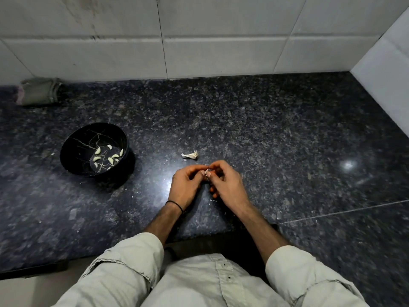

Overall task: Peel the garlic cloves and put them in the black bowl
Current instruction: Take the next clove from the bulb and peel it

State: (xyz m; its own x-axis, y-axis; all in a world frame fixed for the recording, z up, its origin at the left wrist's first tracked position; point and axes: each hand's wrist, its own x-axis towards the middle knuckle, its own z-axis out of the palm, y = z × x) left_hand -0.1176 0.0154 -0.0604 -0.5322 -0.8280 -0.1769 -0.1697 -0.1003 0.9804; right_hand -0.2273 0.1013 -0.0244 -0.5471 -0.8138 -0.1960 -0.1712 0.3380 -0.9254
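A black bowl [73, 149] with thin pale veins stands on the dark granite counter at the left, holding several peeled garlic cloves [110, 160]. In the middle of the counter my left hand [184, 187] and my right hand [228, 185] meet fingertip to fingertip around a small garlic clove [207, 173] with pale papery skin. Only a sliver of the clove shows between my fingers. A bare garlic stem with its root end [190, 155] lies on the counter just beyond my hands.
A folded grey-green cloth [39, 91] lies at the back left against the tiled wall [221, 56]. Small flecks of garlic skin are scattered on the counter [287, 129] around my hands. A white wall closes the right side. The counter's front edge runs just below my forearms.
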